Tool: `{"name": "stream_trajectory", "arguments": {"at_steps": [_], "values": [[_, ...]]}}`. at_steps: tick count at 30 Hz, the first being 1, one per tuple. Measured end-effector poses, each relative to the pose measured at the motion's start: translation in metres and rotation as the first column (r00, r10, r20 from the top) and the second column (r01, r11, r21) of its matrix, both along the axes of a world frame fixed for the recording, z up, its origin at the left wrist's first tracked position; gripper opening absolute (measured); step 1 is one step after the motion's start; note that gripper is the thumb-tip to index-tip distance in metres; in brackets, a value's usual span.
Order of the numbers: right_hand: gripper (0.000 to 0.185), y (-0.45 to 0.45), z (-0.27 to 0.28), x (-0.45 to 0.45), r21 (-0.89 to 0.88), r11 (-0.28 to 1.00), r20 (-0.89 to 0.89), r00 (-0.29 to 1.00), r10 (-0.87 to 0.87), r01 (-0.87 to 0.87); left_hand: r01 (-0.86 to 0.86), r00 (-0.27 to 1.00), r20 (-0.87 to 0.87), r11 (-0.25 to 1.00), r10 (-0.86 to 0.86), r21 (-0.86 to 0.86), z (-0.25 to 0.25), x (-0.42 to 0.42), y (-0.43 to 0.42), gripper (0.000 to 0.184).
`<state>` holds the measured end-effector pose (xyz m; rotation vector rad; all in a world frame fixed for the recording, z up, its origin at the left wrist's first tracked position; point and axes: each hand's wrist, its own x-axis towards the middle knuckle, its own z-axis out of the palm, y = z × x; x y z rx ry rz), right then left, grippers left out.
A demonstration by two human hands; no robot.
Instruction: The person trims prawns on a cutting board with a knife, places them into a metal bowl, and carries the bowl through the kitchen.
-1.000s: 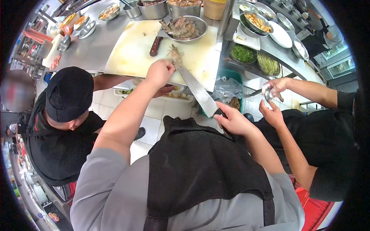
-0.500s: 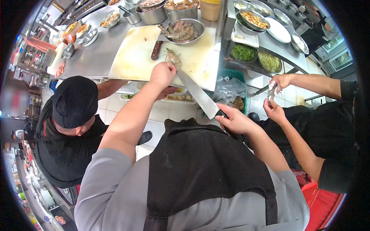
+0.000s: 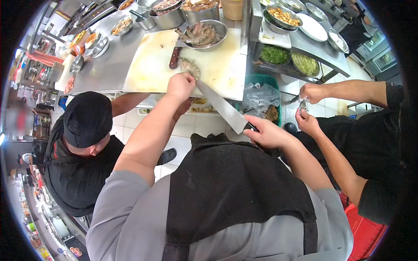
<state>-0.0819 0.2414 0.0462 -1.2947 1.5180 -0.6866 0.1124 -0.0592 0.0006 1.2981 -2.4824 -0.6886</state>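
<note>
Cutting board (image 3: pixel 230 78): laid beneath and beyond the left hand (image 3: pixel 181 87).
Big knife (image 3: pixel 221 105): gripped by its dark handle, with fingers wrapped round, in the right hand (image 3: pixel 269 134); its blade is slanted away from that grip to the left fingertips.
Bowl (image 3: pixel 223 33): set well beyond the left pinch, heaped with whole shrimps (image 3: pixel 202 35).
Left pinch: thumb and fingers closed on the near end of one shrimp; firmness cannot be told.
Small knife (image 3: pixel 174 58): rested just beyond the pinch, to its left.
Single shrimp (image 3: pixel 190 67): stretched on the board, straight beyond the pinch; contact with the blade tip cannot be made out.
Blade tip: fingertips could be nicked if it slid on slick shell; the shrimp could be twisted loose by too light a hold.
</note>
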Motion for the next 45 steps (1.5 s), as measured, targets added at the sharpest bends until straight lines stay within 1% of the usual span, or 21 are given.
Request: {"name": "stream_trajectory", "arguments": {"at_steps": [2,3,4,5,7,8,10,11,12,13,15,18,21,24,27,30,33,36,39,42,45], "values": [[0.047,0.001,0.007,-0.002,0.055,0.999,0.019,1.000,0.001,-0.002,0.000,1.000,0.013,1.000,0.000,0.008,0.003,-0.001,0.001,0.014],[0.047,0.000,0.012,-0.002,0.080,0.997,0.028,1.000,0.001,-0.004,0.032,0.999,0.018,0.999,-0.033,0.037,0.005,-0.001,-0.001,0.017],[0.047,0.000,0.014,-0.002,0.034,0.999,0.015,1.000,0.007,-0.007,0.063,0.998,0.023,0.996,-0.065,0.063,0.008,0.002,-0.006,0.020],[0.048,0.000,0.013,-0.002,-0.002,1.000,-0.030,0.999,0.013,-0.013,0.094,0.995,0.027,0.992,-0.097,0.087,0.012,0.003,-0.010,0.023],[0.050,0.000,0.012,-0.001,-0.076,0.997,-0.122,0.992,0.013,-0.023,0.034,0.987,0.153,0.997,-0.044,0.066,0.028,-0.009,-0.008,0.033],[0.051,0.000,0.014,0.000,-0.048,0.998,-0.225,0.974,0.026,-0.038,0.004,0.977,0.215,0.999,-0.016,0.054,0.033,-0.016,-0.006,0.037],[0.055,-0.004,0.033,0.011,0.018,0.998,-0.422,0.905,0.061,-0.059,-0.003,0.979,0.201,0.995,0.024,-0.104,0.013,-0.027,-0.009,0.042],[0.056,-0.006,0.034,0.014,0.032,0.996,-0.467,0.880,0.085,-0.079,-0.008,0.981,0.191,0.983,0.044,-0.183,0.003,-0.031,-0.013,0.044],[0.058,-0.007,0.036,0.017,0.046,0.994,-0.511,0.853,0.106,-0.096,-0.045,0.981,0.179,0.985,0.075,-0.166,0.004,-0.036,-0.013,0.039],[0.059,-0.008,0.037,0.019,0.063,0.992,-0.554,0.823,0.126,-0.110,-0.021,0.977,0.208,0.994,0.043,-0.108,0.008,-0.037,-0.017,0.041],[0.060,-0.007,0.034,0.019,0.054,0.994,-0.549,0.828,0.113,-0.100,0.025,0.965,0.260,1.000,-0.028,0.015,0.014,-0.037,-0.027,0.047],[0.059,-0.002,0.035,0.018,0.052,0.996,-0.515,0.852,0.092,-0.076,0.049,0.974,0.211,0.986,-0.083,0.162,0.016,-0.031,-0.039,0.050],[0.058,0.018,0.043,0.007,0.042,0.998,-0.438,0.897,0.060,-0.046,0.173,0.960,0.199,0.975,-0.198,0.139,0.023,-0.034,-0.027,0.048],[0.057,0.035,0.054,-0.001,0.082,0.997,-0.370,0.929,0.032,-0.002,0.180,0.913,0.347,0.975,-0.216,0.133,0.040,-0.046,-0.008,0.048],[0.057,0.037,0.059,0.001,0.099,0.995,-0.415,0.908,0.053,-0.013,0.121,0.890,0.435,0.991,-0.135,0.059,0.047,-0.056,0.007,0.046],[0.056,0.035,0.063,0.003,0.092,0.996,-0.418,0.907,0.055,-0.018,0.172,0.850,0.502,0.985,-0.162,0.025,0.053,-0.065,0.009,0.046],[0.054,0.041,0.072,0.000,0.086,0.996,-0.411,0.910,0.063,-0.030,0.154,0.851,0.507,0.988,-0.135,0.005,0.054,-0.068,0.009,0.044],[0.053,0.048,0.086,-0.003,0.151,0.989,-0.424,0.904,0.061,0.004,0.122,0.838,0.536,0.993,-0.101,-0.003,0.064,-0.074,0.023,0.044],[0.053,0.057,0.082,-0.008,0.094,0.995,-0.400,0.917,0.001,0.040,0.081,0.850,0.521,0.997,-0.073,0.007,0.061,-0.078,0.021,0.044],[0.053,0.060,0.078,-0.012,0.080,0.994,-0.386,0.922,-0.040,0.077,0.021,0.866,0.500,1.000,-0.025,0.014,0.059,-0.076,0.016,0.044],[0.052,0.057,0.089,-0.011,0.119,0.985,-0.372,0.926,-0.071,0.123,0.007,0.902,0.431,0.996,0.031,-0.087,0.043,-0.072,0.014,0.044]]}}
